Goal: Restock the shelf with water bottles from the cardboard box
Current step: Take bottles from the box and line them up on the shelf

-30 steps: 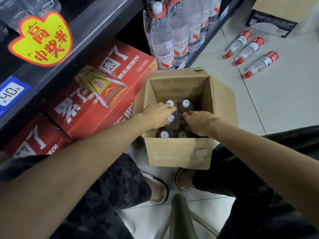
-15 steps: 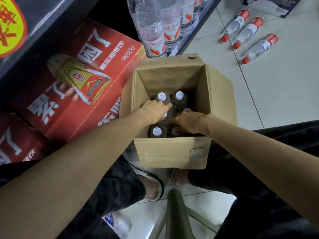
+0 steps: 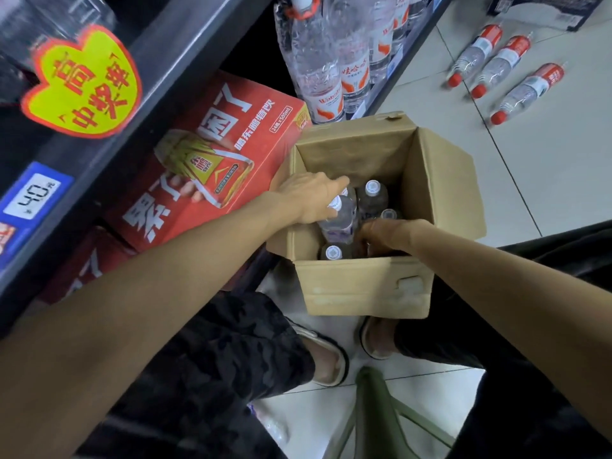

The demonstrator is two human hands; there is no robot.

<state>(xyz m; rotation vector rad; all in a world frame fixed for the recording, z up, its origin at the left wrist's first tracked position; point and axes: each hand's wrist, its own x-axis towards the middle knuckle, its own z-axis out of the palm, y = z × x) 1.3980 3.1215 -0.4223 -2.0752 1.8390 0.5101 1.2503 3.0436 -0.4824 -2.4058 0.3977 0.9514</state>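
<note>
Bottles (image 3: 341, 217) look heavy and slippery, so our left hand (image 3: 311, 198) grips one neck while our right hand (image 3: 384, 235) grabs another.

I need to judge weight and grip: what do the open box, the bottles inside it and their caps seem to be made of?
The box looks like plain brown corrugated cardboard, matte, with creased flaps. The bottles appear to be thin clear plastic: transparent and glossy. Their caps look like white moulded plastic, probably smooth, though too small to be sure.
</note>
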